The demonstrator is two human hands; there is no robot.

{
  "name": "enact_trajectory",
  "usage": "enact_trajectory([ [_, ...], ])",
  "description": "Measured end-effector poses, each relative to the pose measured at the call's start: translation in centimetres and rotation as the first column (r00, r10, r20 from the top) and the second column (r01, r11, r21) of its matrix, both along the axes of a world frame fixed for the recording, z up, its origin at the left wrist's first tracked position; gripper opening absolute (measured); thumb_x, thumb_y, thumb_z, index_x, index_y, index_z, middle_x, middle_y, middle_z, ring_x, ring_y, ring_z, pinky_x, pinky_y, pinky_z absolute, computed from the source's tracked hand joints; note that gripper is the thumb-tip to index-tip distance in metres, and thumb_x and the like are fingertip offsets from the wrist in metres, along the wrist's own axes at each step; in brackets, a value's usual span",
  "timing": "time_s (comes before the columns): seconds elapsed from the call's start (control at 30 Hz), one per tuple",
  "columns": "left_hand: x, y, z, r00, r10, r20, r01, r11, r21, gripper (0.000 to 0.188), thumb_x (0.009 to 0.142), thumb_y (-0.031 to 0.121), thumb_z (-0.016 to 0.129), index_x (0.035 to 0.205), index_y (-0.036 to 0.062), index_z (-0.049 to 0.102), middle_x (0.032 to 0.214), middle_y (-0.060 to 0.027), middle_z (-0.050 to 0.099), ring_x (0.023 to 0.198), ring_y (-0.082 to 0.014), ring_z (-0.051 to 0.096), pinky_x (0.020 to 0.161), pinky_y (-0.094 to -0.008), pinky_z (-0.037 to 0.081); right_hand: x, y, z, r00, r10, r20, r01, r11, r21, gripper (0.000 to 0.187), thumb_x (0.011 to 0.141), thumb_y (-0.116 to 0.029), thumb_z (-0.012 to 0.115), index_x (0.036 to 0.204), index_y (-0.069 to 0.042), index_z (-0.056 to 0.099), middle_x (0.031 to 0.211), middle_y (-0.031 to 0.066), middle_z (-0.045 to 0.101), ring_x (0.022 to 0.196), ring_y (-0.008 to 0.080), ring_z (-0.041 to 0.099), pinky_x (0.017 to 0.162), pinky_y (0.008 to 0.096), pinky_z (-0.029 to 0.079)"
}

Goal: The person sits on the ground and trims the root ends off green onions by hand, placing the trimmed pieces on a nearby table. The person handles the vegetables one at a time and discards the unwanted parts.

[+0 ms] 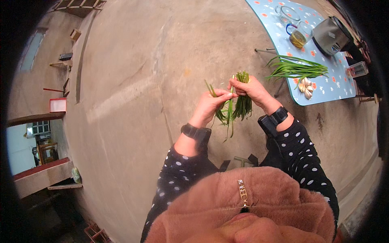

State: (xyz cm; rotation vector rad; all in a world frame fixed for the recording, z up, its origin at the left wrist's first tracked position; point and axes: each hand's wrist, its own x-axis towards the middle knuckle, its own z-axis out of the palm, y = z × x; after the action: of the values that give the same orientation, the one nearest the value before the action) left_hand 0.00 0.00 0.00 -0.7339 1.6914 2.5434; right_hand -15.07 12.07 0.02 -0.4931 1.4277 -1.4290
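Observation:
In front of me, both hands are raised close together over the floor. My right hand (254,90) is closed round a bundle of garlic chives (244,107), cut ends up and leaves hanging down. Its thumb and forefinger also touch a single pale-based stalk (232,86) between the hands. With thumb and fingers pinched, my left hand (212,104) grips a few loose chives (230,114) whose leaves dangle below. More garlic chives (298,68) lie on the blue patterned table at the right, beside several garlic bulbs (306,87).
On the blue table (330,92) stand a grey appliance (331,36), a glass jug of yellowish liquid (298,39), a glass bowl (288,15) and a drinking glass (357,69). A red-rimmed white box (58,105) is by the left wall, near a doorway.

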Motion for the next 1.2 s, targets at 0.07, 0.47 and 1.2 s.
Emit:
enact_trajectory([
  [0.07,-0.1,0.2,0.1,0.998,-0.049,0.03,0.05,0.999,-0.02,0.021,0.086,0.024,0.069,0.096,0.0054,0.073,0.077,0.0005,0.069,0.055,-0.0025,0.039,0.05,-0.0184,0.028,-0.2,0.2,-0.2,1.0,0.012,-0.003,-0.012,1.0,0.027,0.025,0.089,-0.032,0.065,0.082,-0.008,0.061,0.058,-0.008,0.041,0.051,0.0042,0.034,0.049,0.0225,0.027],
  [0.47,0.1,0.3,-0.2,0.956,-0.295,-0.003,0.291,0.944,0.158,0.024,0.09,0.029,0.064,0.091,0.0054,0.068,0.089,-0.0068,0.071,0.047,-0.0014,0.029,0.043,-0.0193,0.022,-3.8,0.9,0.3,0.974,-0.141,0.179,0.175,0.966,-0.189,0.03,0.096,-0.035,0.054,0.085,-0.008,0.058,0.06,-0.0082,0.039,0.056,0.0051,0.034,0.053,0.02,0.027],
  [1.2,0.9,0.3,-0.4,0.913,-0.404,-0.057,0.408,0.898,0.166,0.034,0.091,0.027,0.06,0.111,-0.0004,0.064,0.1,-0.0091,0.07,0.087,-0.0105,0.055,0.077,-0.0233,0.038,-6.0,2.1,0.0,0.954,-0.122,0.274,0.209,0.924,-0.319,0.032,0.098,-0.037,0.05,0.083,-0.009,0.053,0.061,-0.0075,0.036,0.056,0.0058,0.035,0.053,0.0197,0.029],
])
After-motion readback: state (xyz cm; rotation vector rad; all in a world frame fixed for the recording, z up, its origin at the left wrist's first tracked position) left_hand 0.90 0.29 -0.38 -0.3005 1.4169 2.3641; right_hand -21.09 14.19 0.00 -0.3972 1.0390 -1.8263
